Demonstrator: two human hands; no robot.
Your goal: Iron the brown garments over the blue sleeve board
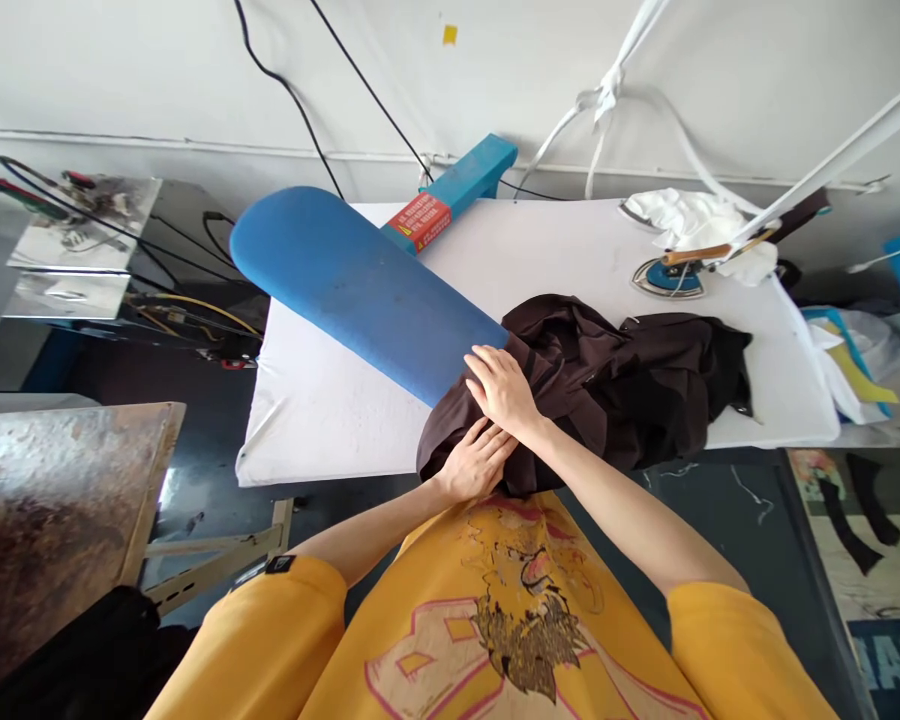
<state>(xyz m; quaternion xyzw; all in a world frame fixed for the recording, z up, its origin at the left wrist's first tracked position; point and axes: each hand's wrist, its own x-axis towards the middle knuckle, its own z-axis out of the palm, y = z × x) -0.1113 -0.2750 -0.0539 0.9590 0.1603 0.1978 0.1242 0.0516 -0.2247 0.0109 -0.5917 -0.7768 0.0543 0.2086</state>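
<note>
You're pulling dark garment (607,380) onto blue buck (360,285). Left hand (480,460) lying flat, palm down, on near fabric; right hand (504,390) pressing open at buck's tip. Only tip covered; most of garment still bunching on table (330,420). Iron (671,275) sitting idle beyond.

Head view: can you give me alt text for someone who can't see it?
Both hands, left hand and right hand, press flat on a dark brown garment pulled over the end of a blue padded sleeve board. An iron sits at the far side of the white ironing table.
</note>
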